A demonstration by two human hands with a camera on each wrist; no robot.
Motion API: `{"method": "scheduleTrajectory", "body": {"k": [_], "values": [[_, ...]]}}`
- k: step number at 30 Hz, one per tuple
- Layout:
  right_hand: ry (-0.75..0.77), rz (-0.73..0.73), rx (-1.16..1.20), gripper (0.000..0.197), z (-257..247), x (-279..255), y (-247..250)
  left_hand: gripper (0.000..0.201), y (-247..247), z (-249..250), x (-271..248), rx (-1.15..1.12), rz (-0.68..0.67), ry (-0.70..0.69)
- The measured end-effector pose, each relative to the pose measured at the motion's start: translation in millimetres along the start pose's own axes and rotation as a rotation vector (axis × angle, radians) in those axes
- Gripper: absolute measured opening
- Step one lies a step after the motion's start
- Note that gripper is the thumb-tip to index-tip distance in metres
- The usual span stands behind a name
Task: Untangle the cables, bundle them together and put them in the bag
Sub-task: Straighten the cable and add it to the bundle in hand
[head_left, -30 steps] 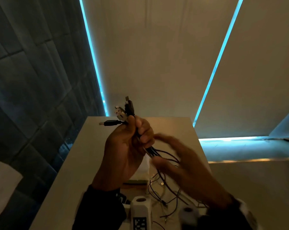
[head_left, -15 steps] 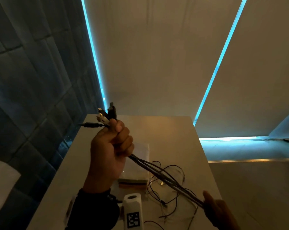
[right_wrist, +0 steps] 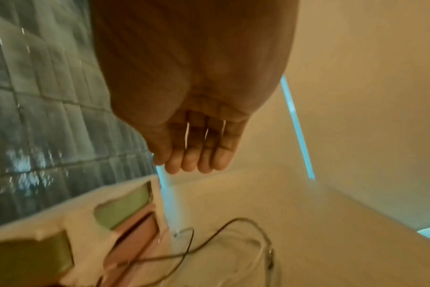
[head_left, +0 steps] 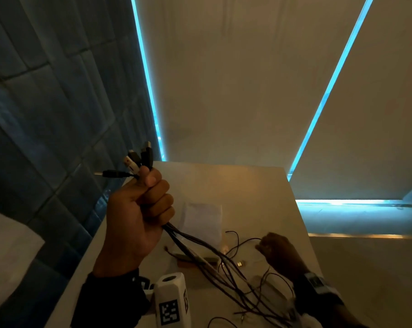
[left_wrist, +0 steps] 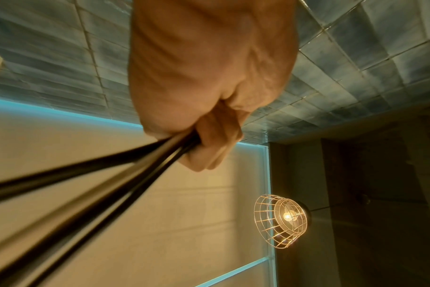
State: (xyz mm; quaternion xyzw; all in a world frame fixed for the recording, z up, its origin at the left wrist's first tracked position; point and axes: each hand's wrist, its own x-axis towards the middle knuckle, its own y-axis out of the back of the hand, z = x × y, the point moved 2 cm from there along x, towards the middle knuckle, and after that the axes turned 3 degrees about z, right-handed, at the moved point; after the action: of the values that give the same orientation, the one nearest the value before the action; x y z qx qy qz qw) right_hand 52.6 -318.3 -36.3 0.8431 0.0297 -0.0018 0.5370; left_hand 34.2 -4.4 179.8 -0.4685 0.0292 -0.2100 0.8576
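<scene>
Head view | left hand (head_left: 138, 216) grips cables (head_left: 200, 247) | right hand (head_left: 278, 252) fingers straight, above table (head_left: 247, 185) edge

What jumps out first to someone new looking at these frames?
The left hand, raised over the table's left side, grips a bunch of cables with the plugs fanning out above the fist. Their loose ends sprawl tangled on the table below, near the right hand. Behind, bright cyan light strips cut across the wall.
</scene>
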Motion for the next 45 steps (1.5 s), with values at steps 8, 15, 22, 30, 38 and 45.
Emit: {"method": "scheduleTrajectory", "body": {"k": [8,15,22,30,38,45], "values": [[-0.012,-0.331,-0.238,0.024,-6,25,-73,0.023,3,9,-8,0.145,0.147,-0.054],[0.006,-0.328,-0.386,0.039,-1,19,-103,0.040,1,9,-9,0.180,0.322,-0.084],[0.009,-0.321,-0.377,0.033,3,11,-101,0.038,0,8,-6,0.167,0.326,-0.070],[-0.149,0.094,0.477,0.024,-30,14,-22,0.037,6,-4,-2,0.255,0.367,-0.089],[0.127,0.104,0.939,0.015,-135,-8,101,0.021,-3,-33,9,0.430,0.404,-0.025],[0.262,0.069,0.960,0.018,-191,-33,132,0.034,-16,-56,10,0.745,0.335,0.010]]}}
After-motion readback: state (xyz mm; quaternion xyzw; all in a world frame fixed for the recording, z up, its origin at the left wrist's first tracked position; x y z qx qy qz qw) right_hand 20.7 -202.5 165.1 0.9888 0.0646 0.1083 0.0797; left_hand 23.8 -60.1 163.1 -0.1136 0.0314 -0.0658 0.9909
